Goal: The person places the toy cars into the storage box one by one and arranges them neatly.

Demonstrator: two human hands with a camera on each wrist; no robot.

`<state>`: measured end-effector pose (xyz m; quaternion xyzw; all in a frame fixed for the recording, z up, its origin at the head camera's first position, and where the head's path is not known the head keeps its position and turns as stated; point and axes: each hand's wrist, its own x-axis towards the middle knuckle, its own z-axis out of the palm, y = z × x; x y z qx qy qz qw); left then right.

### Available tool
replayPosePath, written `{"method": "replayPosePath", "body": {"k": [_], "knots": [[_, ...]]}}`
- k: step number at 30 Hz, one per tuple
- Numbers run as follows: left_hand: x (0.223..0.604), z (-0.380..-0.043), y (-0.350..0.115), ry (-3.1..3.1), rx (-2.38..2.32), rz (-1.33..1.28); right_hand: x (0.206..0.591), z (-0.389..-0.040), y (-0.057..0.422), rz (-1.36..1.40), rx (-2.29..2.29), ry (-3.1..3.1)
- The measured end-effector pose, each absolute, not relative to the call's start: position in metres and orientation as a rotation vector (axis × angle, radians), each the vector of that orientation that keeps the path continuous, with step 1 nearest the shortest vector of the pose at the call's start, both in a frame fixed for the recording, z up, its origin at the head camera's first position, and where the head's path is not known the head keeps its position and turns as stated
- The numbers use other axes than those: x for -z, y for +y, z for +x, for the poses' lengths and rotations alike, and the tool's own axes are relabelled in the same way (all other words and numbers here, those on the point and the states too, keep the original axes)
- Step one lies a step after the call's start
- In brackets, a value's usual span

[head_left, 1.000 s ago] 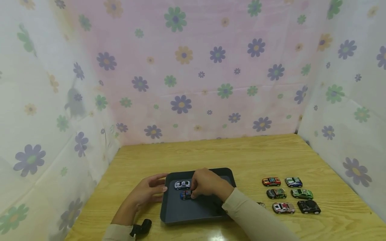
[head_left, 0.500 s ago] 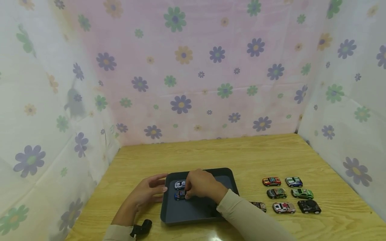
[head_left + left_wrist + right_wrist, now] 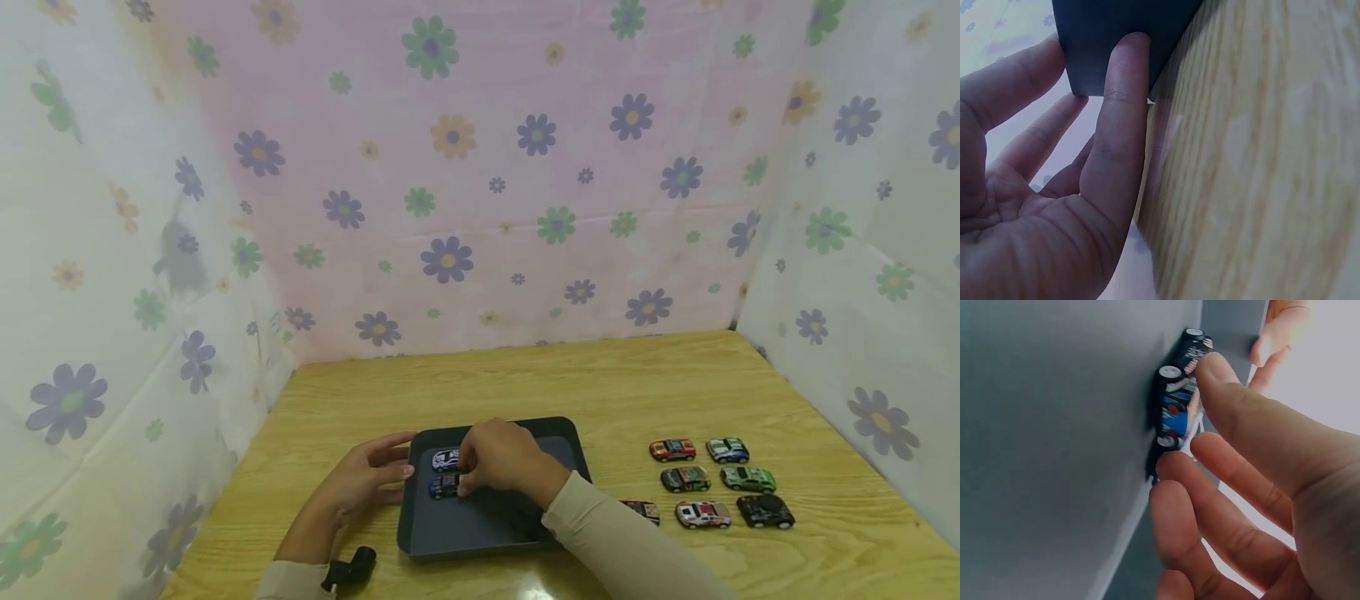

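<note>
A dark grey rectangular tray (image 3: 487,529) lies on the wooden table. My left hand (image 3: 366,475) touches its left side; in the left wrist view the fingers reach out fairly straight against the tray's outer wall (image 3: 1094,44). Inside the tray, my right hand (image 3: 504,460) pinches a blue and black toy car (image 3: 442,486) at its right end. The right wrist view shows the thumb at one end of this blue car (image 3: 1175,419) and fingertips close to the other. Just behind it in the tray is a white and black toy car (image 3: 445,460), partly covered by the fingers.
Right of the tray stand several toy cars in rows, among them a red one (image 3: 672,450), a green one (image 3: 748,479) and a black one (image 3: 765,511). The right sleeve partly covers another car (image 3: 643,511). Flowered cloth (image 3: 487,308) walls the table's back and sides.
My right hand has shifted left within the tray with the blue car, bringing it in front of the white car; over the last half second it has barely moved. The left hand stays at the tray.
</note>
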<state>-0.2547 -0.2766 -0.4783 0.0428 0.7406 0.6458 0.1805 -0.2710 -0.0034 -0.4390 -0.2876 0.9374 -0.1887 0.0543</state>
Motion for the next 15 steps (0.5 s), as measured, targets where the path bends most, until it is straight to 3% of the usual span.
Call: {"method": "replayPosePath", "body": {"k": [15], "knots": [[0.481,-0.256,-0.278,2.123,-1.82,0.088,0.406,-0.268,0.048,-0.961,0.816,2.789]]}}
